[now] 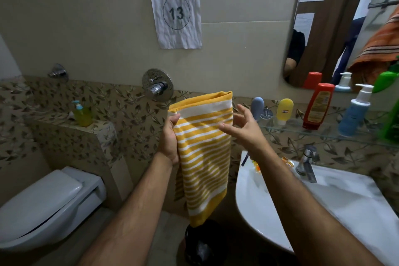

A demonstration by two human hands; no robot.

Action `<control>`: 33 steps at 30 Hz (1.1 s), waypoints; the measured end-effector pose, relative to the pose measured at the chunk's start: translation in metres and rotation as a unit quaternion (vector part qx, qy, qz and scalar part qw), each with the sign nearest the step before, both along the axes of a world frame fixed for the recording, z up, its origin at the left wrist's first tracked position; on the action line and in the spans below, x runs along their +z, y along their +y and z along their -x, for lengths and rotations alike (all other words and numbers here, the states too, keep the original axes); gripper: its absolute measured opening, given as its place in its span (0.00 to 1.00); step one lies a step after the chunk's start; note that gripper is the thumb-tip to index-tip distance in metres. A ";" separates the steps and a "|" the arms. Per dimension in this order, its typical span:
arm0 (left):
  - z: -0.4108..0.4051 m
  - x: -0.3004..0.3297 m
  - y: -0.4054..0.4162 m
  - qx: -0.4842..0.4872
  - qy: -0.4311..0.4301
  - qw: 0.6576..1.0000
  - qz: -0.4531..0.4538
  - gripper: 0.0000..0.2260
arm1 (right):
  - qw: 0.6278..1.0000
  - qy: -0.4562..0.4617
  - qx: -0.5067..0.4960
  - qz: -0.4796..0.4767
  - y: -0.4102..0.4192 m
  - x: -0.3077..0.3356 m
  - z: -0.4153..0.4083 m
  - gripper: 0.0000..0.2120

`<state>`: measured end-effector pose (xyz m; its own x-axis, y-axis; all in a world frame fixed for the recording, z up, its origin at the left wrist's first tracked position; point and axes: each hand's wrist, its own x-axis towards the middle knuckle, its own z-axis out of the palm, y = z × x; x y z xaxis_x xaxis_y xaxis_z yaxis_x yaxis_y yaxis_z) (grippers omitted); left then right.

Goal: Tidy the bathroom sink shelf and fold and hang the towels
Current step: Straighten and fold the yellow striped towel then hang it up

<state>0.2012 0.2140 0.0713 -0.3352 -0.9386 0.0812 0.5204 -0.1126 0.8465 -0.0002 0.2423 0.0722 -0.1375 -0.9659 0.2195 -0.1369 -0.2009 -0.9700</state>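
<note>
A folded yellow towel with white stripes (205, 153) hangs lengthwise in the middle of the view, in front of the tiled wall. My left hand (170, 138) grips its left edge near the top, thumb over the front. My right hand (241, 125) hovers at the towel's right side with fingers spread and relaxed, holding nothing. To the right, the glass shelf (287, 130) carries a grey-blue bottle (257, 107), a yellow bottle (284, 111), a red bottle (317, 106), a blue pump bottle (355, 114) and a green bottle (391, 119). An orange striped towel (380, 47) shows at the far right.
The white sink (323, 196) with its tap (306, 162) sits lower right, small items on its rim. A toilet (49, 203) stands lower left, with a soap bottle (81, 114) on the ledge above. A shower valve (157, 87) is on the wall, a mirror (336, 24) upper right.
</note>
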 end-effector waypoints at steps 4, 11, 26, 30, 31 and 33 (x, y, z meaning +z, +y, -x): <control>0.008 0.011 0.001 -0.042 0.014 0.999 0.018 0.25 | 0.995 -0.012 0.095 -0.012 0.010 0.014 0.012 0.14; 0.027 0.003 -0.006 -0.082 -0.039 0.995 0.041 0.37 | 0.997 -0.067 0.014 0.039 0.028 0.026 0.027 0.12; 0.172 0.030 0.006 -0.030 -0.096 0.992 0.071 0.27 | 0.987 -0.118 -0.061 0.093 0.073 0.056 0.148 0.26; 0.207 0.042 0.007 -0.038 -0.123 0.989 0.070 0.40 | 0.994 -0.092 -0.043 0.034 0.084 0.046 0.178 0.45; 0.213 0.043 0.009 -0.047 -0.116 0.989 0.075 0.35 | 0.994 -0.086 -0.053 0.031 0.087 0.044 0.183 0.44; 0.228 0.044 0.010 -0.073 -0.091 0.989 0.087 0.24 | 0.992 -0.079 -0.081 0.048 0.095 0.045 0.191 0.36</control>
